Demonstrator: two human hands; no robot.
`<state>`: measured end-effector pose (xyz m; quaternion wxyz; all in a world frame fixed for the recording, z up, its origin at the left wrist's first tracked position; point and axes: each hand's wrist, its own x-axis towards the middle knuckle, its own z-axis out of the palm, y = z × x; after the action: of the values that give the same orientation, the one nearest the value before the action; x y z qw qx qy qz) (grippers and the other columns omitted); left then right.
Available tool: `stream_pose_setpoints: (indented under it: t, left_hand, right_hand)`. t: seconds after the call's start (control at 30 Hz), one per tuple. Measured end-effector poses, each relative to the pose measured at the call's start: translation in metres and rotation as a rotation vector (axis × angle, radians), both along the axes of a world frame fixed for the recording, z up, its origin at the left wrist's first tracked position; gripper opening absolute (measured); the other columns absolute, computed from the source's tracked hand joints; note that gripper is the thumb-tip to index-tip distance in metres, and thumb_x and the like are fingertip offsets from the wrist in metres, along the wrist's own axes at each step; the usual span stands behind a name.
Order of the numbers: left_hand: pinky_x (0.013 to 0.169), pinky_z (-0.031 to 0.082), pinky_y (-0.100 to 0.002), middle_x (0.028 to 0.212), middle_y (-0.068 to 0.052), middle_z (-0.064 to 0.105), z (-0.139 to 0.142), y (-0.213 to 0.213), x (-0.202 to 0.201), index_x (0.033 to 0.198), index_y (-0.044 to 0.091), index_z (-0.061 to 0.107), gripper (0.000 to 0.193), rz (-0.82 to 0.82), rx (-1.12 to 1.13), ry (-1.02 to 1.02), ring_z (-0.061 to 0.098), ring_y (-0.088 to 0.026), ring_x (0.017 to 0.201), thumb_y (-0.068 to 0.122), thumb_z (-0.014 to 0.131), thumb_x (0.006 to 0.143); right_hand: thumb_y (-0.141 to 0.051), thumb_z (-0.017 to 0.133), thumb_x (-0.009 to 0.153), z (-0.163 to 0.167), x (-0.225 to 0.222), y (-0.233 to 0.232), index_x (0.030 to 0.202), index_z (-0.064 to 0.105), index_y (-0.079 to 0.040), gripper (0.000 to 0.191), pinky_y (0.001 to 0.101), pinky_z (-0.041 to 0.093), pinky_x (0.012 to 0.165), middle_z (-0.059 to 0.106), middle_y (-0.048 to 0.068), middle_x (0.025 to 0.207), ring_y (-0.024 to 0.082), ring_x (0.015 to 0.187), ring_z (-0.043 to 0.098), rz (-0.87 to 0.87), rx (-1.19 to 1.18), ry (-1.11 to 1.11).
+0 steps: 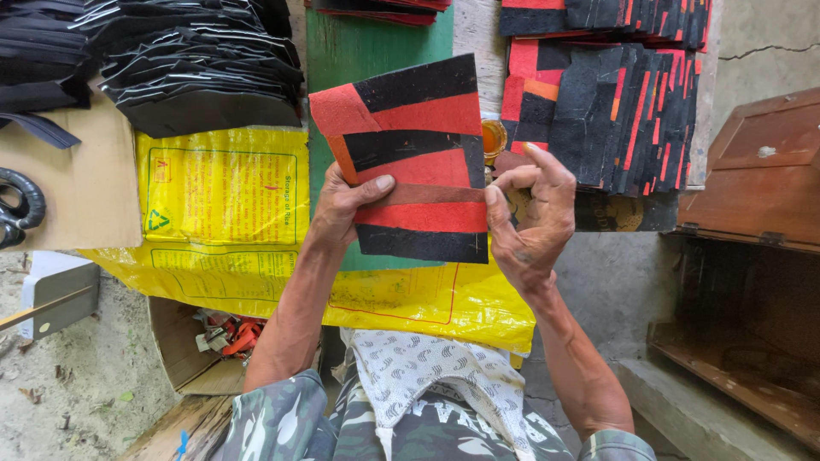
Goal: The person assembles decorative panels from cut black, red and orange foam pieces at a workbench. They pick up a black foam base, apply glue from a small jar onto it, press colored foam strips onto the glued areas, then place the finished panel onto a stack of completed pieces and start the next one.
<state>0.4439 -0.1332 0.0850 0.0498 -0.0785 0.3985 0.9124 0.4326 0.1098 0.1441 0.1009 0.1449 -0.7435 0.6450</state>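
A patchwork sheet (410, 154) of red and black strips is held up over a green board (359, 43). My left hand (342, 205) grips its left edge, thumb lying across a dark red strip. My right hand (534, 218) pinches the sheet's right edge with the thumb, index finger raised and bent. A small amber-filled tin (494, 137) shows just behind the sheet's right edge.
Stacks of red and black patchwork sheets (615, 94) lie at the upper right, black cut pieces (196, 60) at the upper left. A yellow plastic sack (222, 196) covers the surface. A brown wooden box (760, 171) stands right, a cardboard box with scraps (205, 341) lower left.
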Motion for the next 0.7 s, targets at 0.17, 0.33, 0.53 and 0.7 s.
stream_pose_setpoints:
  t: [0.17, 0.33, 0.53, 0.7]
  left_hand:
    - [0.094, 0.060, -0.033, 0.112, -0.009, 0.076, 0.007, -0.012, -0.008, 0.116, 0.003, 0.072, 0.025, 0.114, -0.059, 0.044, 0.073, -0.016, 0.100, 0.000, 0.076, 0.091]
    - [0.093, 0.061, -0.033, 0.111, -0.009, 0.077, 0.017, -0.023, -0.010, 0.114, 0.003, 0.074, 0.021, 0.160, -0.171, 0.099, 0.073, -0.016, 0.100, 0.002, 0.077, 0.092]
    - [0.090, 0.061, -0.030, 0.110, -0.008, 0.077, 0.020, -0.027, -0.006, 0.111, 0.005, 0.076, 0.015, 0.162, -0.236, 0.216, 0.072, -0.013, 0.099, 0.002, 0.077, 0.096]
    - [0.091, 0.061, -0.029, 0.110, -0.007, 0.077, 0.018, -0.029, -0.006, 0.111, 0.006, 0.077, 0.015, 0.143, -0.281, 0.251, 0.072, -0.012, 0.099, 0.003, 0.077, 0.096]
  right_hand:
    - [0.006, 0.058, 0.106, 0.002, -0.005, 0.008, 0.161, 0.026, -0.003, 0.065, 0.0223, 0.049, 0.088, 0.057, 0.004, 0.109, 0.008, 0.096, 0.056, 0.050, -0.041, -0.121]
    - [0.008, 0.060, 0.103, 0.004, 0.003, 0.001, 0.164, 0.019, -0.003, 0.074, 0.0268, 0.050, 0.099, 0.062, 0.007, 0.111, 0.012, 0.107, 0.061, 0.211, -0.048, -0.241]
    - [0.006, 0.049, 0.101, 0.004, 0.003, -0.006, 0.164, 0.025, -0.003, 0.068, 0.0242, 0.053, 0.093, 0.067, 0.004, 0.099, 0.009, 0.094, 0.064, 0.102, -0.009, -0.256]
    - [0.006, 0.066, 0.096, 0.005, 0.002, -0.006, 0.159, 0.025, -0.002, 0.076, 0.0232, 0.054, 0.084, 0.067, 0.005, 0.093, 0.009, 0.088, 0.065, 0.129, 0.176, -0.145]
